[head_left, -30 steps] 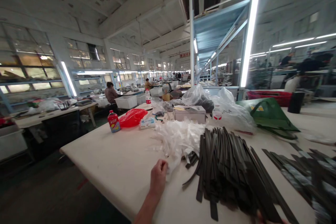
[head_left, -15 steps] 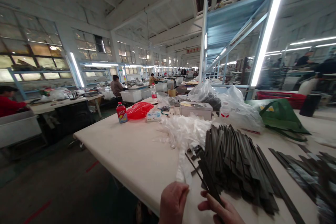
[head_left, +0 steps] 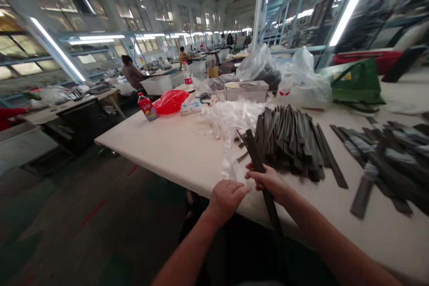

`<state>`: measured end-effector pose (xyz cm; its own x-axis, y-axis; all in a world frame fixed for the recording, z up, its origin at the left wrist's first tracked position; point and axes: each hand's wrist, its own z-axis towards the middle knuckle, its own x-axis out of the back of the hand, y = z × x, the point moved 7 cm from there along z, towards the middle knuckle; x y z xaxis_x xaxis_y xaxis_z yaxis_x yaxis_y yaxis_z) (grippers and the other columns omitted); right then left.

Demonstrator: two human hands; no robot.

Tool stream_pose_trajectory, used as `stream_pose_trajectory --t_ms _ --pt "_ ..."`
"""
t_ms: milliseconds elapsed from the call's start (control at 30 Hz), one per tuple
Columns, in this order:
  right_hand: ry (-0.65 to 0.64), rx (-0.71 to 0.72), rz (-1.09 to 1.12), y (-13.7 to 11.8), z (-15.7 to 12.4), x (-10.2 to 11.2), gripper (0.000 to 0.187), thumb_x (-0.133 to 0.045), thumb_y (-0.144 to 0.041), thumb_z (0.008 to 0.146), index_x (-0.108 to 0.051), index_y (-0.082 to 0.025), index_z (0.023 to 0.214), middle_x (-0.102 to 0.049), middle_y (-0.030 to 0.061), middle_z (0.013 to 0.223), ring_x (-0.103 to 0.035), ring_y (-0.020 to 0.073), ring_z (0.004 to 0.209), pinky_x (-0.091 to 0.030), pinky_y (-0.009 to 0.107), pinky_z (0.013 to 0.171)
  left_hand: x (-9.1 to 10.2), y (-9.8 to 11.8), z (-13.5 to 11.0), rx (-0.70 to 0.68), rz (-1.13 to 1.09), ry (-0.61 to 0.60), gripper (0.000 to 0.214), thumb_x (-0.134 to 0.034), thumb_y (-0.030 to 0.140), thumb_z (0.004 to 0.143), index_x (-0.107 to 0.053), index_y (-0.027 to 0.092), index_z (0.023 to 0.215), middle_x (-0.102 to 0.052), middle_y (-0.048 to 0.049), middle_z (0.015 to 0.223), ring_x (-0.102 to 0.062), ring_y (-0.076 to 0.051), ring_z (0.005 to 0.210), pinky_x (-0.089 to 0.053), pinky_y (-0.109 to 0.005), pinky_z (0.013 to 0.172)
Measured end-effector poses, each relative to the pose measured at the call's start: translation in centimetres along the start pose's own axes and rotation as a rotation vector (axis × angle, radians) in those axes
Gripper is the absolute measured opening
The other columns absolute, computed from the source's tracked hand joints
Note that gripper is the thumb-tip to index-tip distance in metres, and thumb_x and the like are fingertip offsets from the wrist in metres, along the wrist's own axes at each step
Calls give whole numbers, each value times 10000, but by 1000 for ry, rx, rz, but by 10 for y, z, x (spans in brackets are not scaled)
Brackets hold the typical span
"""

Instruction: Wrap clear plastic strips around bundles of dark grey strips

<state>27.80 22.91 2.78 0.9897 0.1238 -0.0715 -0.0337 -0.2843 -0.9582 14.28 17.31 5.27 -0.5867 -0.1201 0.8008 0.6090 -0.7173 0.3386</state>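
Note:
My right hand [head_left: 268, 182] is closed around a long dark fabric strip [head_left: 256, 154], which slants over the table's front edge. A thin dark piece [head_left: 241, 138] shows beside the strip's upper end. My left hand [head_left: 228, 197] is closed just left of it, at the table edge, fingers curled; whatever it grips is hidden. A white strip [head_left: 229, 156] runs from a heap of white strips [head_left: 234, 116] down behind my left hand. Beyond my right hand lies a fanned pile of dark strips [head_left: 288, 138].
More dark strips with whitish bindings [head_left: 385, 156] lie on the right of the table [head_left: 161, 143]. Toward the back are a red bottle [head_left: 146, 107], red bag [head_left: 171, 102], tissue pack [head_left: 191, 106], box [head_left: 246, 91], clear bags [head_left: 306, 85] and green bag [head_left: 357, 82]. A person [head_left: 132, 73] sits beyond.
The view has tilted downward, so both forearms now show. The dark strip in my right hand is seen at greater length, hanging past the table edge. Both hands remain close together.

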Motion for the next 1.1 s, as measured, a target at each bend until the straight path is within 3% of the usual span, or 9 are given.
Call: stream_pose_trajectory --t_ms 133,333,500,600,700,800,933,1000,1100 --pt "-21 -40 -10 6 -5 11 417 -675 -398 673 -521 -170 988 -669 24 768 -341 24 404 -377 174 411 8 3 -4 -72 103 14 265 -447 207 931 -651 229 1099 -727 -60 996 -654 -181 907 -478 -322 806" --pt "-151 -103 -143 14 -15 -1 378 -705 -447 712 -590 -142 904 -673 34 674 -377 47 364 -397 193 345 15 13 0 -159 129 14 275 -437 188 935 -639 219 1121 -726 -55 1026 -658 -179 935 -479 -315 811" --pt "-75 -42 -151 15 -2 -9 373 -741 -265 637 -597 -146 959 -573 -43 622 -450 62 451 -392 158 354 2 18 3 -133 60 -111 284 -418 213 944 -651 239 1105 -720 -60 1062 -648 -186 996 -479 -332 857" --pt "-39 -5 -145 14 1 -9 370 -705 -197 625 -591 -147 973 -571 -45 646 -441 53 454 -388 154 361 3 21 -2 -98 -6 -57 246 -454 225 931 -669 244 1049 -727 -48 1035 -653 -173 976 -482 -315 856" --pt "-3 39 -149 9 -2 -3 348 -687 -206 642 -586 -155 971 -573 -43 675 -422 37 433 -386 152 361 17 10 -11 115 -183 150 161 -545 279 887 -679 210 943 -731 -60 945 -659 -170 897 -495 -303 827" --pt "10 75 -161 5 -8 3 350 -682 -234 650 -580 -160 976 -573 -42 691 -423 30 420 -405 156 372 16 -20 -26 546 -455 268 245 -562 394 864 -657 171 892 -711 -60 846 -654 -161 758 -506 -285 714" --pt "12 110 -193 0 -12 4 342 -659 -248 657 -575 -161 976 -563 -48 679 -413 26 404 -410 158 371 -24 -33 -35 953 -931 28 404 -595 532 786 -663 143 872 -705 -56 799 -645 -144 622 -469 -235 562" --pt "20 126 -218 -1 -12 3 328 -644 -246 665 -574 -161 974 -561 -47 681 -413 27 401 -408 160 368 -39 -28 -32 1003 -1079 -85 417 -645 543 736 -678 138 833 -689 -42 730 -651 -152 618 -457 -226 550" --pt "34 155 -271 -1 -12 4 305 -626 -238 684 -577 -164 976 -564 -46 678 -428 35 405 -407 161 364 -48 -23 -27 1013 -1163 -118 400 -718 506 671 -697 126 793 -665 -30 657 -652 -154 625 -460 -230 581"
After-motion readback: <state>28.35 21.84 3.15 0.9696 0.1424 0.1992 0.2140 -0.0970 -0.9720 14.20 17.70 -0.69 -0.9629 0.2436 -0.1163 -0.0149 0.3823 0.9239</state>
